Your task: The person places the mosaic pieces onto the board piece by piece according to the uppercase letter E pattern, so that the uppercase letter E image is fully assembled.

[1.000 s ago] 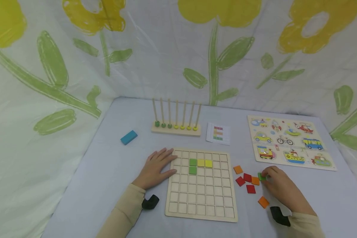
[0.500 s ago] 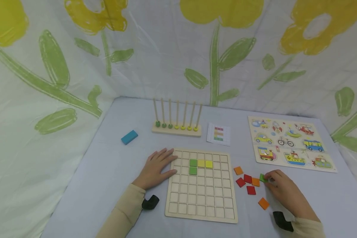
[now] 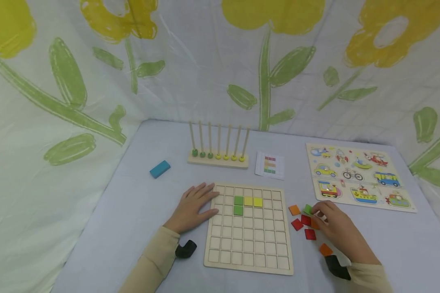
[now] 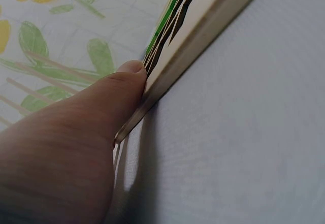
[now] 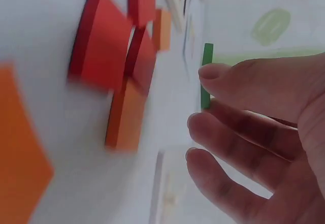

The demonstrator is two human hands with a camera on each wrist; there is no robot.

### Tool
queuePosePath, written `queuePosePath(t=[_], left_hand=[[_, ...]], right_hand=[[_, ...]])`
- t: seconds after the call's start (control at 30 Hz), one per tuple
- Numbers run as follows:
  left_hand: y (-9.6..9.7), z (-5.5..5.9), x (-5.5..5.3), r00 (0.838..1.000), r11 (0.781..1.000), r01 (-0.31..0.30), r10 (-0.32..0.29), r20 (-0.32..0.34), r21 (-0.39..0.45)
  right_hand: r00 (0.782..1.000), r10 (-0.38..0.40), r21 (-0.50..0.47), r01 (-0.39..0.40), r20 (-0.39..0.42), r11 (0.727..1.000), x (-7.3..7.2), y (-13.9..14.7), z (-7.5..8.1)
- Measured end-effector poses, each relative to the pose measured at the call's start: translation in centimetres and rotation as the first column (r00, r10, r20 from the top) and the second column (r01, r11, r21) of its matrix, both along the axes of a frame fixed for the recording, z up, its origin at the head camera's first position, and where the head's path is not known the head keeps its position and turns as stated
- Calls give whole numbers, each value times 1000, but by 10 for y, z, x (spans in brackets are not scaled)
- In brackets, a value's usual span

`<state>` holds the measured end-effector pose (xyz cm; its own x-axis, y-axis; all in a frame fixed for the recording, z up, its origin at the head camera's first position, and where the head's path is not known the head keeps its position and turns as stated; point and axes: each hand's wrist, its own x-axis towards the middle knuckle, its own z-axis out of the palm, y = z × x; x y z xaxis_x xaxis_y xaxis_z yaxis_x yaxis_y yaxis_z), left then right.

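My right hand [image 3: 333,226] pinches a green square tile [image 3: 307,209] between thumb and fingers, just above several loose tiles. In the right wrist view the green tile [image 5: 206,76] stands on edge in the pinch, clear of the red tile [image 5: 101,41] and the orange tile [image 5: 127,117]. My left hand [image 3: 194,207] lies spread at the left edge of the wooden grid board [image 3: 248,244], fingertips and thumb on its rim. On the board, two green tiles [image 3: 238,210] and two yellow tiles [image 3: 258,202] sit in cells. The left wrist view shows the thumb [image 4: 111,97] against the board's edge.
Behind the board stand a peg rack [image 3: 218,160] with green and yellow beads and a printed pattern card [image 3: 270,165]. A blue block [image 3: 159,169] lies at left. A vehicle puzzle board [image 3: 359,177] lies at back right. An orange tile [image 3: 294,210] lies beside the grid.
My right hand has lifted the green tile off the table and carried it left, over the loose tiles toward the board. My left hand has stayed at the board's edge.
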<state>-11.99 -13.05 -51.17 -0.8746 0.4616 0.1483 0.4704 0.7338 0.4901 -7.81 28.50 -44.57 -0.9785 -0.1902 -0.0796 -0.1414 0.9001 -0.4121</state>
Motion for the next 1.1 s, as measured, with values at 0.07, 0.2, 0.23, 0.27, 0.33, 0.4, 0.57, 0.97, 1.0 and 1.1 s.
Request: queuePosePath(t=[0.07, 0.2, 0.23, 0.27, 0.33, 0.4, 0.57, 0.97, 1.0, 1.1], left_hand=[[0, 0, 0, 1000, 1000, 1, -1, 1, 2], [0, -1, 0, 1000, 1000, 0, 0, 1, -2], [0, -1, 0, 1000, 1000, 0, 0, 1, -3], [0, -1, 0, 1000, 1000, 0, 0, 1, -5], [0, 0, 0, 1000, 1000, -1, 1, 2, 0], [0, 1, 1, 1000, 1000, 0, 0, -1, 8], [1, 4, 2, 1000, 1000, 8, -7, -21, 28], [1, 4, 1, 999, 999, 12, -10, -35, 34], [1, 4, 1, 999, 999, 11, -10, -33, 33], [1, 2, 1, 1000, 1000, 6, -6, -18, 24]], right_hand=[[999, 36, -10, -36, -40, 999, -1, -9, 0], [967, 159, -28, -168, -199, 985, -1, -28, -4], [953, 190, -31, -202, -235, 979, -1, -33, -5], [943, 214, -30, -229, -256, 973, -1, -38, -5], [928, 257, -39, -277, -269, 960, -1, -48, -5], [918, 294, -46, -317, -267, 947, -1, -59, -3], [878, 392, -67, -424, -275, 903, -3, -82, 1], [839, 495, -69, -521, -224, 851, -8, -129, -5], [835, 505, -73, -530, -221, 845, -9, -132, -6], [826, 526, -65, -548, -203, 834, -10, -139, -12]])
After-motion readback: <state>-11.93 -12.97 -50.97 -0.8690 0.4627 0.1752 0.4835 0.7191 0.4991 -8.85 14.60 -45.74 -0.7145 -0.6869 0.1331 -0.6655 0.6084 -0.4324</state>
